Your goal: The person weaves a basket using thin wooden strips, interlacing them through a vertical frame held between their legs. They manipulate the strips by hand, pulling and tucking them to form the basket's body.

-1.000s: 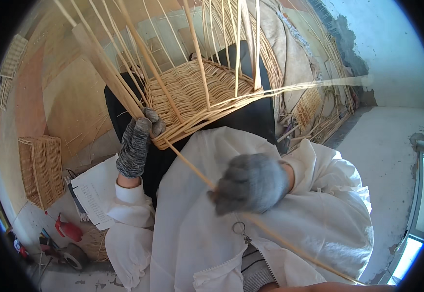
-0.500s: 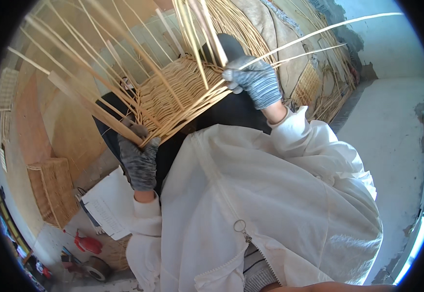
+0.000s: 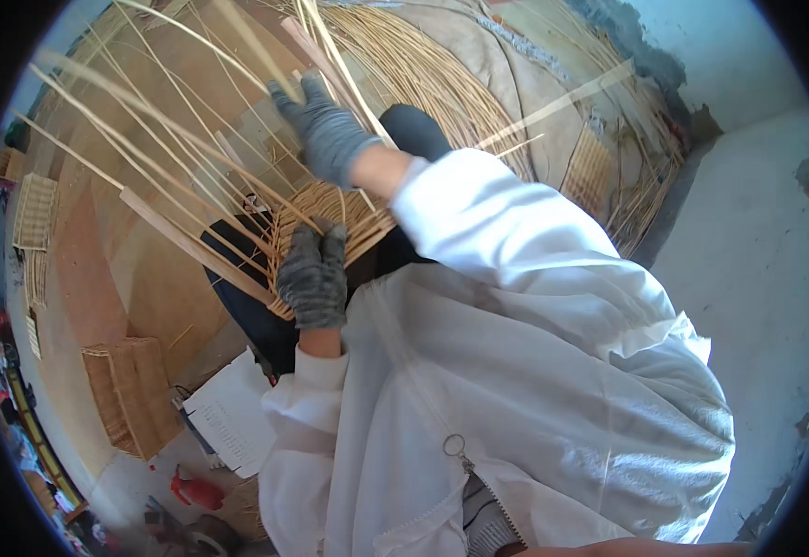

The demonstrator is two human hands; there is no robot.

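The left grip [image 3: 313, 278] clasps the basket [image 3: 307, 202] at its near edge, the rest lying just beyond. The right grip [image 3: 332, 137], farther out among stakes [image 3: 195, 244], is blurred; I cannot tell its hold. Basket looks light, stakes springy; the woven edge seems firmest.

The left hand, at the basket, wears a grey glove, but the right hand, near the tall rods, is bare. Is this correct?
Not quite: the right hand, near the tall rods, is not bare. The head view shows a grey glove on it too, as on the left hand at the basket.
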